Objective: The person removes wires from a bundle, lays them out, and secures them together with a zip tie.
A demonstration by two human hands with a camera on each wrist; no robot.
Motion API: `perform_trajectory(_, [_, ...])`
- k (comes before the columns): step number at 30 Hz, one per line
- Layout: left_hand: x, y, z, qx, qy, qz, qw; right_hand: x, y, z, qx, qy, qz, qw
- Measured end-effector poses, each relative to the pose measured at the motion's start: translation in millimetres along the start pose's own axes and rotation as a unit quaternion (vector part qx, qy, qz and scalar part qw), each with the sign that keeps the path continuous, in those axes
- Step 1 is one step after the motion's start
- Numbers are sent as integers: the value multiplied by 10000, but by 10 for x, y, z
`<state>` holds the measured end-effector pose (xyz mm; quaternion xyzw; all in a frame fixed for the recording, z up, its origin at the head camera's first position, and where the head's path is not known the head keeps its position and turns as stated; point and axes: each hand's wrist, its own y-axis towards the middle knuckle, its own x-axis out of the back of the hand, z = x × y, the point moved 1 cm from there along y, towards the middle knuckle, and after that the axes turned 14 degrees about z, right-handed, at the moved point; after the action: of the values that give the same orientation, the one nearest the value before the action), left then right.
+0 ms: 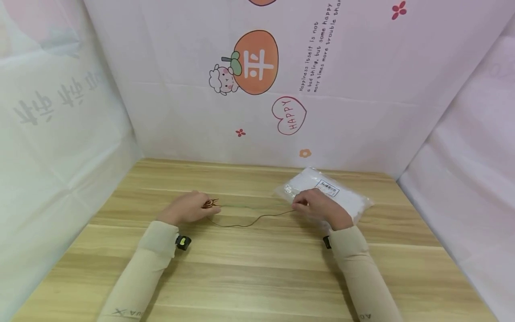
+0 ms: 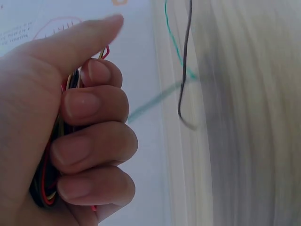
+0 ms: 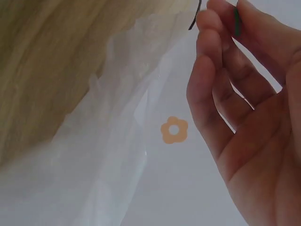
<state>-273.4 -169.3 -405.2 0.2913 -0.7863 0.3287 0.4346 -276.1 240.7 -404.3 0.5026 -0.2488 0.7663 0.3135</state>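
Observation:
My left hand grips a bundle of thin wires, with red, black and yellowish strands showing between palm and curled fingers in the left wrist view. Its thumb lies straight along the top. From the bundle, a dark wire sags in a wavy line across to my right hand. A thin green wire runs above it, nearly straight. The right hand's thumb and fingertips pinch the wires; a short green piece shows between them, and a dark end sticks out beside the fingers.
A clear plastic bag with white contents and a barcode label lies under and behind the right hand. The wooden table meets a printed white cloth at the back, with cloth on both sides. A black wrist device sits on the left wrist.

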Motion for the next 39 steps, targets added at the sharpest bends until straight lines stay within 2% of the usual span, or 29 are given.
perform_trajectory(5, [-38,82,-106,-355,-92,60,9993,7,26,77,72,-127,-257,9996])
perform_trajectory(9, [-77,138,-186,-457,-210,136,9986,10,66,185,100,-60,-316,9994])
perform_trajectory(16, [-116,280,-411,-782,-201,282,9963,-20,149,428,581,-28,-284,9979])
perform_trajectory(21, [-133,389,-570,-967,-63,303,9948,-73,224,579,840,-181,-225,9960])
perform_trajectory(26, [-140,448,-715,-1209,-156,333,9920,-110,270,744,1021,-398,-363,9933])
perform_trajectory(32, [-201,496,-817,-1480,-409,548,9866,-182,329,859,1068,-757,-422,9905])
perform_trajectory(39, [-265,533,-877,-1539,-294,580,9860,-226,326,877,1007,-1031,-529,9881])
